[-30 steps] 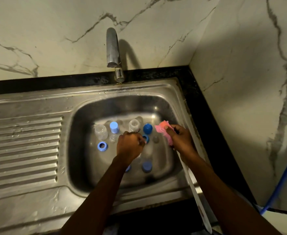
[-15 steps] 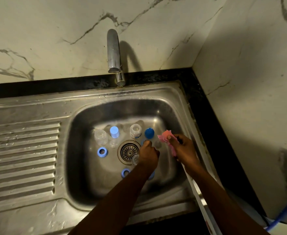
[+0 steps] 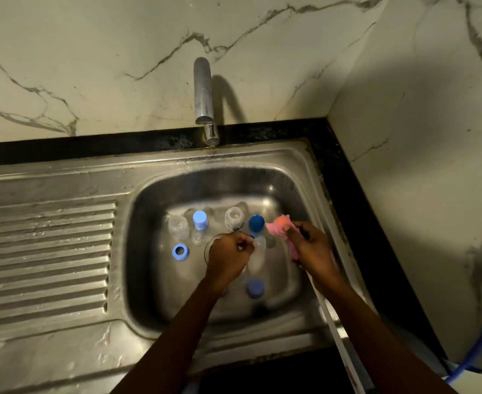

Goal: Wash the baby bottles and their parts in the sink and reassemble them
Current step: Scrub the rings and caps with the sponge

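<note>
Baby bottle parts lie in the steel sink (image 3: 148,280). At the back stand a clear bottle (image 3: 178,226), a light blue cap (image 3: 200,218), another clear bottle (image 3: 235,217) and a dark blue cap (image 3: 256,222). A blue ring (image 3: 180,251) lies at the left, a small clear teat (image 3: 197,238) beside it, and a blue cap (image 3: 255,288) at the front. My left hand (image 3: 228,257) grips a blurred clear bottle piece (image 3: 258,251) over the drain. My right hand (image 3: 313,248) holds a pink cloth (image 3: 278,226) just to its right.
The tap (image 3: 204,95) stands behind the basin with no water running. A ribbed draining board (image 3: 43,257) stretches to the left. Marble walls close off the back and right. A blue hose (image 3: 478,351) hangs at the lower right.
My left hand reached down by the drain, then came up holding a clear piece and moved towards my right hand. The right hand with the pink cloth stayed almost where it was.
</note>
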